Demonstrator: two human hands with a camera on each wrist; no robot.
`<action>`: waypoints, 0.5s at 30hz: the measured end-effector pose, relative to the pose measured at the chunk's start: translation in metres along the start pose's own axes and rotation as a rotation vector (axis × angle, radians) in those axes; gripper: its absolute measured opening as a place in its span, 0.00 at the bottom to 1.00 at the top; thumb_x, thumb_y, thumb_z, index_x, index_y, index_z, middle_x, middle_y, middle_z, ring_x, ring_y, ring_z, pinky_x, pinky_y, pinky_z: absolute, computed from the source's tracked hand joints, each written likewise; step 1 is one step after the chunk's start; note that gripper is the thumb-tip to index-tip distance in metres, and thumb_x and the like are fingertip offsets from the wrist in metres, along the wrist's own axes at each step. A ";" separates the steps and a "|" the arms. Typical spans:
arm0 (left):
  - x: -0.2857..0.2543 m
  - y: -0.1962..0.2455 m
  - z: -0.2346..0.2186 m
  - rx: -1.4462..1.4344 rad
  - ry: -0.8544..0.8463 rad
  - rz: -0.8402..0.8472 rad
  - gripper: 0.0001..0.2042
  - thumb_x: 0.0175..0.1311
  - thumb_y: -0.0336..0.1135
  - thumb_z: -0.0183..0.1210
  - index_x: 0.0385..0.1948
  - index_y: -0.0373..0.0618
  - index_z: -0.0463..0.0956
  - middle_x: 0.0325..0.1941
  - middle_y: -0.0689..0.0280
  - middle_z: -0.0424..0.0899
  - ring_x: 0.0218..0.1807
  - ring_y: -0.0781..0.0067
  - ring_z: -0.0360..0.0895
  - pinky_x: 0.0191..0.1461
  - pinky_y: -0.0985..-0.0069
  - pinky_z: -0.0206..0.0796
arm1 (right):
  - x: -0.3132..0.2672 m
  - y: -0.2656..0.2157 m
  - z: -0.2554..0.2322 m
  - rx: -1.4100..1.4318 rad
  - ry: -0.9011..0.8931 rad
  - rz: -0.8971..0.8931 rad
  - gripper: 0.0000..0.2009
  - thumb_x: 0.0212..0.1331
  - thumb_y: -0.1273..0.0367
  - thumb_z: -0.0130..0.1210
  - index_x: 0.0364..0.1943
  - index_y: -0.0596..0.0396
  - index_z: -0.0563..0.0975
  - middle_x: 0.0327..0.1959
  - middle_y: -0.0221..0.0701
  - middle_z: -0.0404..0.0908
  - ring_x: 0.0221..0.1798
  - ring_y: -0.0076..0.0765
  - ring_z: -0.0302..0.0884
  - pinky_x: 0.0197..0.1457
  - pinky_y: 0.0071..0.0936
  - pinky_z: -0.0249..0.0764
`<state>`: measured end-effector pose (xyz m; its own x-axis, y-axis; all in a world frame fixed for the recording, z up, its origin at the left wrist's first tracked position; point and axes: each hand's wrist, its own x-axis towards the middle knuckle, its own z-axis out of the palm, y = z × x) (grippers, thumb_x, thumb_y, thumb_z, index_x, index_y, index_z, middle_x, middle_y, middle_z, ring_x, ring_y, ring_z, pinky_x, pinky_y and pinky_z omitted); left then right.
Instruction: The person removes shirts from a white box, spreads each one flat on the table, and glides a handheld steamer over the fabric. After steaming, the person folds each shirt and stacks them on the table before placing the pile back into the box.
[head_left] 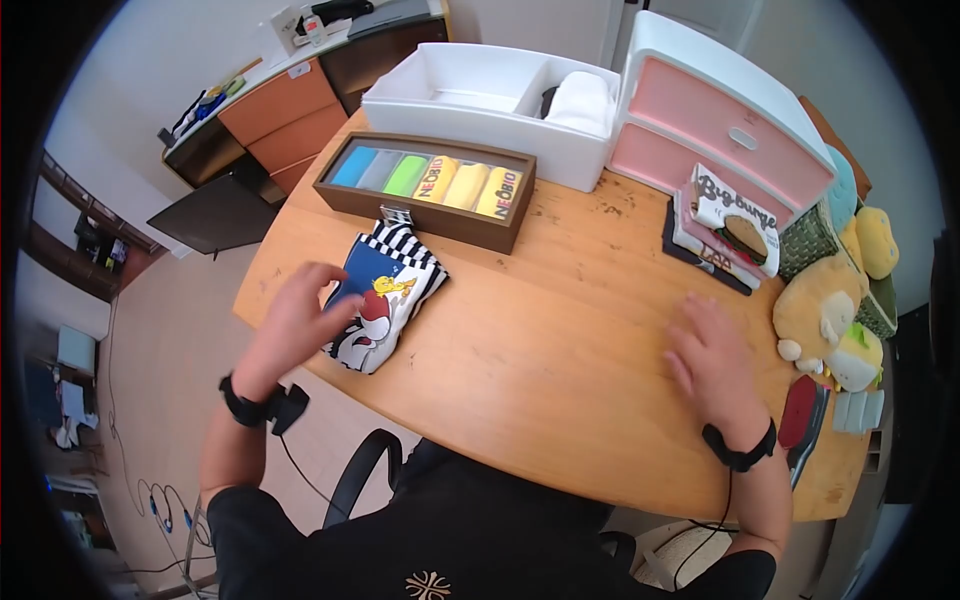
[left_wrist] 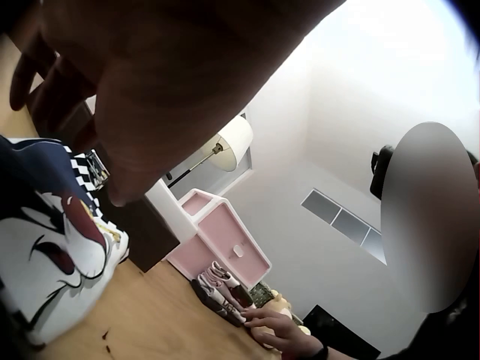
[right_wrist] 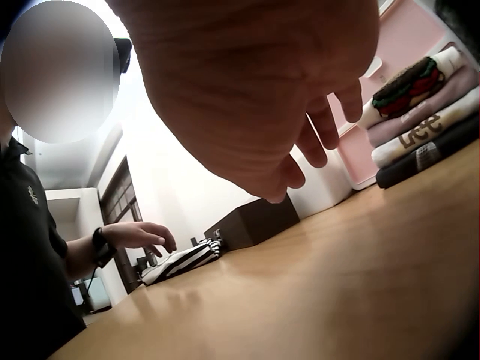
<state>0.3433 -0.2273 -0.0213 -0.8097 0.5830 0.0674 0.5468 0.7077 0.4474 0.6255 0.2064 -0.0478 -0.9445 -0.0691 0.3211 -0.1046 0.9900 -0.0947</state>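
Note:
A folded garment (head_left: pixel 372 310) with black-and-white stripes, a blue panel and a cartoon cat and bird lies at the left of the table. Over its left edge hovers my left hand (head_left: pixel 298 318), fingers loosely bent and thumb stretched across the print. The right wrist view shows this left hand (right_wrist: pixel 142 235) just above the cloth, holding nothing. My right hand (head_left: pixel 712 360) is at the table's right side, fingers relaxed and empty. Beyond it sits a stack of folded shirts (right_wrist: pixel 420 112), the top one (head_left: pixel 735 220) printed with a burger.
A brown box (head_left: pixel 440 222) with rolled colourful items under a clear lid stands behind the garment. Further back are a white divided bin (head_left: pixel 480 130) and a pink-and-white drawer unit (head_left: pixel 690 110). Plush toys (head_left: pixel 815 305) and a red object (head_left: pixel 798 410) line the wooden table's (head_left: pixel 560 380) right edge.

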 end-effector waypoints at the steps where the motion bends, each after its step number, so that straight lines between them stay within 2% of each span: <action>1: -0.011 -0.001 0.010 0.078 -0.008 -0.009 0.26 0.65 0.45 0.73 0.57 0.36 0.79 0.55 0.48 0.83 0.60 0.48 0.81 0.64 0.59 0.73 | 0.001 -0.007 0.002 0.040 -0.030 -0.008 0.16 0.54 0.74 0.69 0.48 0.58 0.81 0.62 0.47 0.78 0.71 0.62 0.73 0.77 0.58 0.68; 3: -0.016 0.001 0.023 0.094 -0.101 -0.116 0.32 0.64 0.48 0.73 0.64 0.36 0.75 0.56 0.47 0.83 0.61 0.48 0.81 0.64 0.59 0.74 | 0.010 -0.017 0.008 0.106 -0.072 -0.040 0.15 0.54 0.73 0.69 0.46 0.57 0.81 0.58 0.46 0.79 0.68 0.60 0.75 0.75 0.55 0.70; 6: -0.013 0.011 0.023 -0.001 -0.095 -0.153 0.36 0.64 0.48 0.73 0.68 0.35 0.72 0.56 0.46 0.83 0.61 0.48 0.81 0.65 0.59 0.74 | 0.022 -0.033 0.020 0.188 -0.106 -0.110 0.14 0.55 0.72 0.68 0.45 0.58 0.81 0.53 0.44 0.80 0.62 0.57 0.77 0.70 0.51 0.74; 9: -0.008 -0.014 0.037 0.136 0.128 -0.010 0.39 0.65 0.48 0.73 0.71 0.32 0.68 0.54 0.46 0.83 0.58 0.49 0.82 0.63 0.60 0.75 | 0.030 -0.048 0.028 0.262 -0.129 -0.165 0.13 0.56 0.71 0.67 0.45 0.58 0.81 0.50 0.42 0.80 0.58 0.54 0.78 0.66 0.48 0.75; 12: 0.002 -0.009 0.022 -0.116 -0.125 -0.356 0.41 0.66 0.50 0.72 0.72 0.28 0.66 0.54 0.45 0.84 0.57 0.52 0.84 0.60 0.63 0.77 | 0.033 -0.055 0.032 0.290 -0.134 -0.195 0.12 0.57 0.72 0.66 0.44 0.58 0.81 0.49 0.41 0.80 0.57 0.52 0.78 0.64 0.46 0.76; 15: 0.006 -0.017 0.026 -0.112 -0.097 -0.316 0.43 0.66 0.51 0.72 0.72 0.24 0.65 0.53 0.46 0.85 0.54 0.55 0.86 0.56 0.65 0.79 | 0.034 -0.057 0.032 0.316 -0.141 -0.200 0.11 0.58 0.72 0.65 0.44 0.58 0.81 0.48 0.41 0.81 0.56 0.52 0.78 0.64 0.46 0.76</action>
<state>0.3349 -0.2256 -0.0514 -0.9082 0.3810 -0.1729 0.2411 0.8143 0.5281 0.5898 0.1436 -0.0615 -0.9270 -0.2943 0.2324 -0.3604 0.8704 -0.3355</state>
